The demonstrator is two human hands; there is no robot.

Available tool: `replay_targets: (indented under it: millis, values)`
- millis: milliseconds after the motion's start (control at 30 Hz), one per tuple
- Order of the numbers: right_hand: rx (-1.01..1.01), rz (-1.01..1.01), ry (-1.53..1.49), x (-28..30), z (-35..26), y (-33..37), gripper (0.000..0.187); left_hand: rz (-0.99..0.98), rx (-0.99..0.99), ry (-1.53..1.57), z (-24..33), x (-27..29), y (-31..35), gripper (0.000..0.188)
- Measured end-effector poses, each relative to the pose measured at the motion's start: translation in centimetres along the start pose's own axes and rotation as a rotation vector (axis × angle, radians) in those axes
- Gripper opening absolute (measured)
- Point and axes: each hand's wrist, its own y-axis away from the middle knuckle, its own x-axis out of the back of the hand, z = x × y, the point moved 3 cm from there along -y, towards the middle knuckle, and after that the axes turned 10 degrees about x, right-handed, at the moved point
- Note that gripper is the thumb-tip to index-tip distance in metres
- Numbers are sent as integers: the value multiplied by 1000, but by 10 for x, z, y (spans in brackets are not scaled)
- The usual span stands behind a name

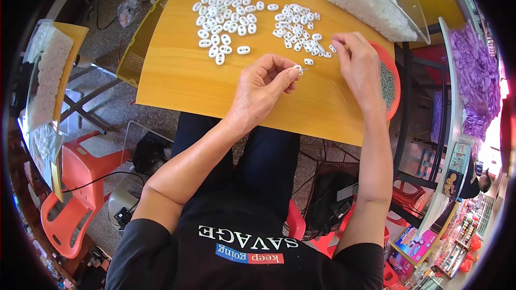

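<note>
Left hand [262,87] is pinched round a white piece [299,68], maybe to steady it; right hand's [359,67] grip, near the bowl [384,53], can't be told.

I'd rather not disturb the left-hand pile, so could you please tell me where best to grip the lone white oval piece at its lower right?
Probably pinch the white oval piece by its long edges, from above and the right: it lies flat, longer left to right, with the left-hand pile on its left.
</note>
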Motion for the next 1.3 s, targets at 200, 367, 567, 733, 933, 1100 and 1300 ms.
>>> replay_targets:
  millis: [200,367,567,733,933,1100,1300]
  values:
    - [145,-128,-1,-20,22,-21,11,-1,-13,39,0,1,-2,13]
    - [206,-204,-40,-25,28,-30,12,-14,-7,41,1,0,-1,14]
    - [5,-160,-209,-20,13,-13,14,-4,-5,-45,0,3,-1,15]
    - [-551,-212,-1181,-21,-18,16,18,-38,-157,8,-1,4,-5,12]
    - [-626,-222,-1267,-31,-28,32,17,-147,-163,93,5,-2,-2,12]
    - [-579,-276,-1170,-31,-42,34,16,-82,-73,24,3,3,-1,13]
    - [-652,0,-1350,-48,-49,34,18,43,-111,154,1,-2,-7,16]
